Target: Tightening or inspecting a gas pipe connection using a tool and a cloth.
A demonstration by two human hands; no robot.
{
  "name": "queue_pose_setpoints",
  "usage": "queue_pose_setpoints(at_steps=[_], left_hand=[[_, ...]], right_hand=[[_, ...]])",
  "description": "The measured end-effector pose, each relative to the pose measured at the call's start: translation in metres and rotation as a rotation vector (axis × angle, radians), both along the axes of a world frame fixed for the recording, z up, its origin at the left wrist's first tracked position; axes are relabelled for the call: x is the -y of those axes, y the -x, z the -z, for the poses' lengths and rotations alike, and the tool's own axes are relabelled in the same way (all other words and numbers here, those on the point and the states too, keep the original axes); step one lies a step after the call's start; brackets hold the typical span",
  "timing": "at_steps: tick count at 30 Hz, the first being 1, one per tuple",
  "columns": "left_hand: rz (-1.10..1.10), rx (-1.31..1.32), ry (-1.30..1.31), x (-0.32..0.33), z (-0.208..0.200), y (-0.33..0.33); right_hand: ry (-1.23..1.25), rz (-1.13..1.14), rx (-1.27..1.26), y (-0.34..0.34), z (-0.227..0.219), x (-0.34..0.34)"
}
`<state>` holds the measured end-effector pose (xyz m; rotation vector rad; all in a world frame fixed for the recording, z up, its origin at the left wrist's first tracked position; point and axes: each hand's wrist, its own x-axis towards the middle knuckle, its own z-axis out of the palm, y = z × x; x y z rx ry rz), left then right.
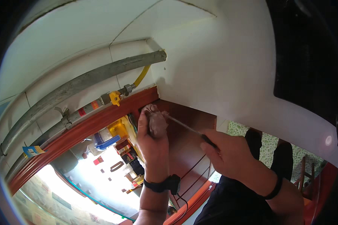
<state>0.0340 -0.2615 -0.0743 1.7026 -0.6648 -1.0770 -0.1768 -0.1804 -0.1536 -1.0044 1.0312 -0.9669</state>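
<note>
Head view, sole camera: left hand [149, 140] curled about a soft-looking grey-pink lump [158, 125], thumb and fingers around its far side; material not certain, clay-like to the eye. Lump sits beside the dark red-brown panel [186, 120], close to the corner where the red-brown rail [75, 138] meets the pale wall surface. Right hand [229, 152] wrapped firmly about the dark handle of a thin-shafted tool [187, 128], no gap seen between fingers and handle; shaft slants up and left to the lump. Tip appears to meet the lump's right edge, though contact is not resolved; tip shape likewise unclear. Step in hand, judged: tool being worked at the lump while the left hand steadies it. Next move, judged, calls for a stable left hold, light control of the tip, and fingertips clear of its line. Labels: two red stickers [94, 104] on the pipe near the yellow valve handle [115, 98], marks too small to read; blue-and-yellow tag [33, 150] at far left, print present but not legible. Small packages [123, 147] below the rail carry coloured faces, lettering lost to blur and glare. No brand identifiable.
</note>
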Motion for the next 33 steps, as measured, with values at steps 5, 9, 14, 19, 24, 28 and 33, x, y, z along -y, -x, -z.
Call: queue_pose_setpoints(at_steps=[5, 9, 14, 19, 24, 28, 33], left_hand=[[0.166, 0.204, 0.213, 0.01, -0.009, -0.006], [0.104, -0.101, 0.264, 0.014, -0.016, -0.012], [0.153, -0.129, 0.282, 0.02, -0.013, -0.029], [0.181, -0.18, 0.28, 0.023, -0.015, -0.023], [0.259, -0.101, 0.255, 0.028, -0.016, -0.022], [0.298, -0.048, 0.295, 0.032, -0.012, -0.019], [0.342, -0.089, 0.29, 0.04, -0.011, -0.029]], right_hand=[[0.087, -0.003, 0.075, -0.038, -0.004, 0.031], [0.129, -0.036, 0.098, -0.054, -0.002, 0.045], [0.129, -0.072, 0.154, -0.065, 0.005, 0.058], [0.113, -0.134, 0.208, -0.079, 0.01, 0.067], [0.13, -0.14, 0.255, -0.086, 0.014, 0.079], [0.13, -0.093, 0.331, -0.09, 0.016, 0.083], [0.132, -0.082, 0.36, -0.097, 0.014, 0.086]])
